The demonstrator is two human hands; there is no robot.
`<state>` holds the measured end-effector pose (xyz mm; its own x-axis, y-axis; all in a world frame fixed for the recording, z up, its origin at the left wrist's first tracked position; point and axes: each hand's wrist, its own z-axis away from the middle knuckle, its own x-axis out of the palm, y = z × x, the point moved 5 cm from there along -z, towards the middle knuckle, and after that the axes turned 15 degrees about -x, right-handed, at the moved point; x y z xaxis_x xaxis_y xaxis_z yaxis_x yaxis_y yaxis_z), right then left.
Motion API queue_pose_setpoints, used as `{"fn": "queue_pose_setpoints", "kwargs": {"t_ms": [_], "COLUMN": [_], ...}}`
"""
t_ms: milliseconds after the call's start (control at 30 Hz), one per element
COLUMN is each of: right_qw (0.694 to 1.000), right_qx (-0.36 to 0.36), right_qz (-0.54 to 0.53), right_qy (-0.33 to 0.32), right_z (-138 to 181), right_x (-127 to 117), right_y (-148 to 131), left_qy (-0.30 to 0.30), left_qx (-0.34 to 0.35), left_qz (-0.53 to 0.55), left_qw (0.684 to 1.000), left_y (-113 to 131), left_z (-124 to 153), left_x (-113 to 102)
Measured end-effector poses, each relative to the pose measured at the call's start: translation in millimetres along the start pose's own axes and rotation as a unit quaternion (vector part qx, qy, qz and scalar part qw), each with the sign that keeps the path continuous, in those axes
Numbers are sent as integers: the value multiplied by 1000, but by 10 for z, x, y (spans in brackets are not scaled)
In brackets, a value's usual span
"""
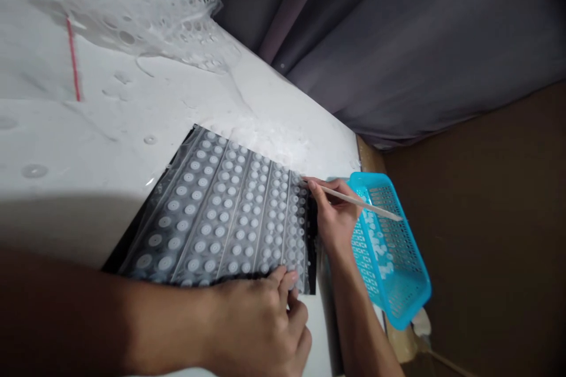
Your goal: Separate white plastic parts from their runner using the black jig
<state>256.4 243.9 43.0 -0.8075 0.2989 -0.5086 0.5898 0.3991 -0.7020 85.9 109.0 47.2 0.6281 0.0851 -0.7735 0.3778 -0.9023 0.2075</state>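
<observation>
A clear plastic sheet [225, 212] covered with rows of small white round dots lies on a black mat on the white table [132, 112]. My left hand [260, 324] is closed and pinches the sheet's near edge. My right hand [333, 218] rests at the sheet's right edge and grips a thin wooden stick [362, 203]. The stick's tip touches the sheet's far right corner and its other end points out over the blue basket.
A blue plastic basket [391, 247] holding some small white pieces sits at the table's right edge. A heap of punched clear sheets [145, 0] lies at the back of the table. Grey curtains [398, 41] hang behind; brown floor lies to the right.
</observation>
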Motion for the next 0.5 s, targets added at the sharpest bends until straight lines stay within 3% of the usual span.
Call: {"fn": "queue_pose_setpoints", "kwargs": {"t_ms": [300,500], "right_qw": [998,995], "right_qx": [-12,-45], "right_qz": [-21,29], "right_qy": [-53,-87], "right_z": [-58,-40], "right_x": [46,36], "right_y": [-13,-59], "left_qy": [-12,-15], "left_qx": [-4,-4], "left_qz": [3,4], "left_qw": [1000,1000], "left_y": [8,-16], "left_z": [17,-13], "left_x": [41,-4]}}
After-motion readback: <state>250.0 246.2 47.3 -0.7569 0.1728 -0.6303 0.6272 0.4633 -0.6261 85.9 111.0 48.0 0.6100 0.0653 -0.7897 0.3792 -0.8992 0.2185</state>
